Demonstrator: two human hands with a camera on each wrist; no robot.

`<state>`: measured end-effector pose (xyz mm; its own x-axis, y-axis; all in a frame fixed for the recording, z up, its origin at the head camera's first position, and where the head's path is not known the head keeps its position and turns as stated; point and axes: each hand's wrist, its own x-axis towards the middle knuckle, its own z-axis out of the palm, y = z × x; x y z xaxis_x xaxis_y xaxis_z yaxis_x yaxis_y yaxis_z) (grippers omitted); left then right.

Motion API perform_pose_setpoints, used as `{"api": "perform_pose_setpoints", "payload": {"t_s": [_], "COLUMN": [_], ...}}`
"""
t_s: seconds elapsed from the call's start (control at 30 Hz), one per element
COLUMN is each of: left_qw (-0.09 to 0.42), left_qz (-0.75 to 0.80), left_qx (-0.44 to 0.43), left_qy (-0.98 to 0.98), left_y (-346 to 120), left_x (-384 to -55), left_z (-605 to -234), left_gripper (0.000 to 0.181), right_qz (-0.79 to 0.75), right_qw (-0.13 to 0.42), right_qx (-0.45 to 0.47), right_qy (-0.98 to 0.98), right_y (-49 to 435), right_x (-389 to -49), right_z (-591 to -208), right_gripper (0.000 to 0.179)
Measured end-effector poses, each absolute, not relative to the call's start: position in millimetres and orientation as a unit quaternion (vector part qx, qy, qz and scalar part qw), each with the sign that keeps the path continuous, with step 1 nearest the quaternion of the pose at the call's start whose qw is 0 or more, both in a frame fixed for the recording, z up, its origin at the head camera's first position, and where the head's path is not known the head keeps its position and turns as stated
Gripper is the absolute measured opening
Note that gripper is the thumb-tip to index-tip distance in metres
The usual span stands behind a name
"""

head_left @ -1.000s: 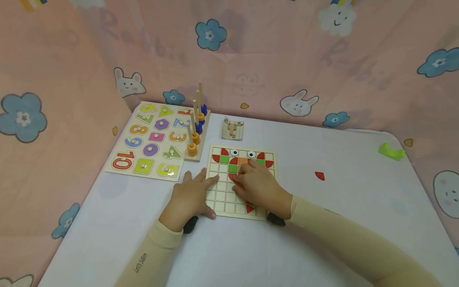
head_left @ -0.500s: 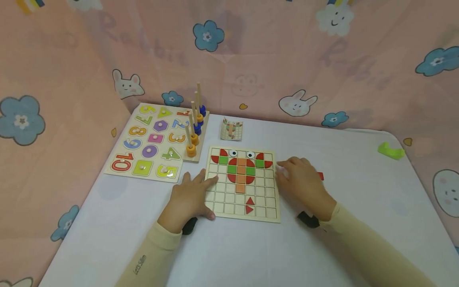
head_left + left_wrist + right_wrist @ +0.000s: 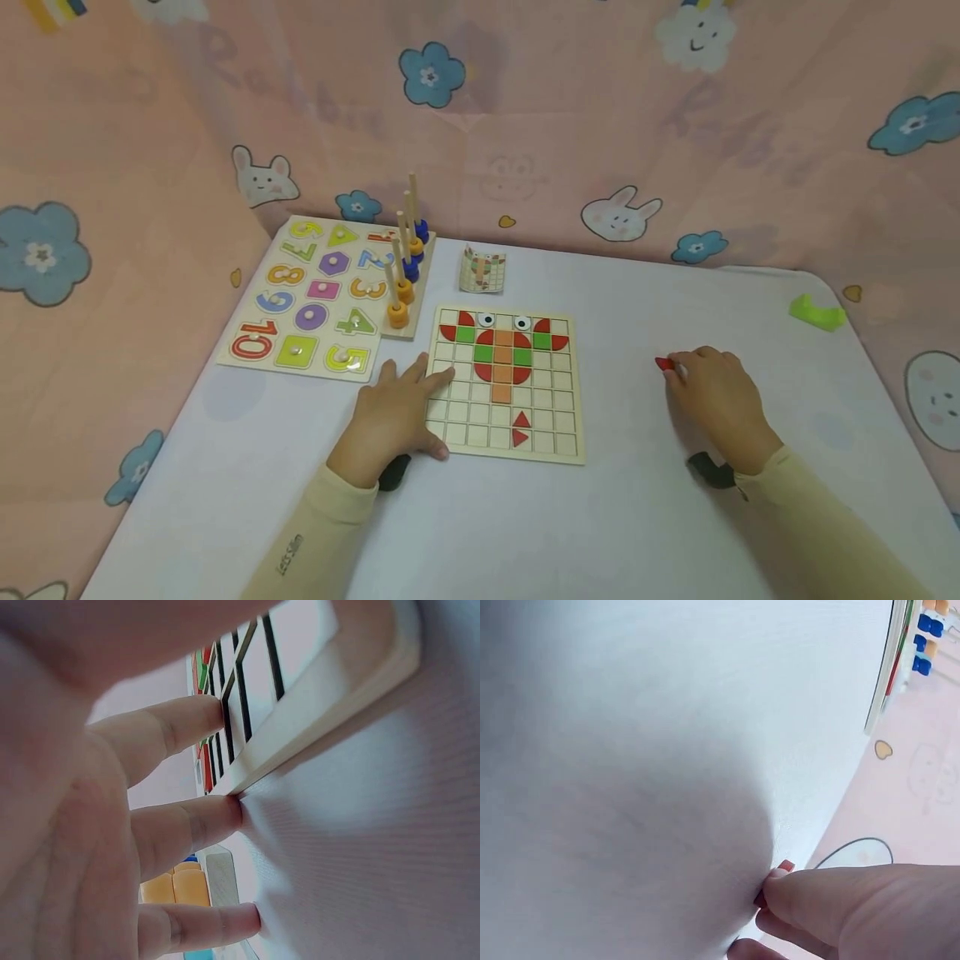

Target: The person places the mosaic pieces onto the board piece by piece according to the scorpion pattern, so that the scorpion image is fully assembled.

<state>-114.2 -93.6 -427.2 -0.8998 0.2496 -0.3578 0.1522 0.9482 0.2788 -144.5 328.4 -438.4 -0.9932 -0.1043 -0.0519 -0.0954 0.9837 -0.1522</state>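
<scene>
My right hand (image 3: 716,400), out to the right of the board, pinches a red quarter-circle puzzle piece (image 3: 663,364) between thumb and fingers at table level. The right wrist view shows the red piece (image 3: 786,866) partly hidden by the thumb. With fingers spread, my left hand (image 3: 392,417) rests at the left edge of the wooden grid board (image 3: 551,417); in the left wrist view one finger touches the board's top and others reach the tabletop. Red, green and orange pieces and two eye pieces form a figure on the board. Two red triangles (image 3: 521,428) lie in its lower cells.
A number puzzle board (image 3: 300,300) lies at the left, beside a wooden peg stand (image 3: 408,312) with orange and blue rings. Behind the grid board sits a small pattern card (image 3: 482,271). A light green object (image 3: 817,312) is near the right edge.
My right hand has moved off the board to the right and taken hold of the red piece lying on the table. The left hand has stayed at the board's edge.
</scene>
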Motion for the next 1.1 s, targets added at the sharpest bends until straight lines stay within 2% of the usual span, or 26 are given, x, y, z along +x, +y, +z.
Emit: {"api": "perform_pose_setpoints", "payload": {"t_s": [0.5,0.73,1.1], "left_qw": [0.194,0.187,0.189], "left_qz": [0.121,0.123,0.125], "left_qx": [0.109,0.108,0.105], "left_qy": [0.967,0.968,0.968], "left_y": [-91.8,-92.6,-95.3], "left_x": [-116.2,-115.6,-115.9], "left_z": [-427.4,-429.2,-430.8], "left_gripper": [0.114,0.115,0.115], "right_qz": [-0.082,-0.098,-0.095], "right_qw": [0.047,0.025,0.065], "right_qx": [-0.065,-0.093,-0.102], "right_qy": [0.993,0.991,0.988], "right_y": [307.1,301.1,295.6], "right_x": [-144.3,-143.0,-143.3], "right_z": [-438.0,-438.9,-432.5], "right_gripper": [0.038,0.026,0.030]}}
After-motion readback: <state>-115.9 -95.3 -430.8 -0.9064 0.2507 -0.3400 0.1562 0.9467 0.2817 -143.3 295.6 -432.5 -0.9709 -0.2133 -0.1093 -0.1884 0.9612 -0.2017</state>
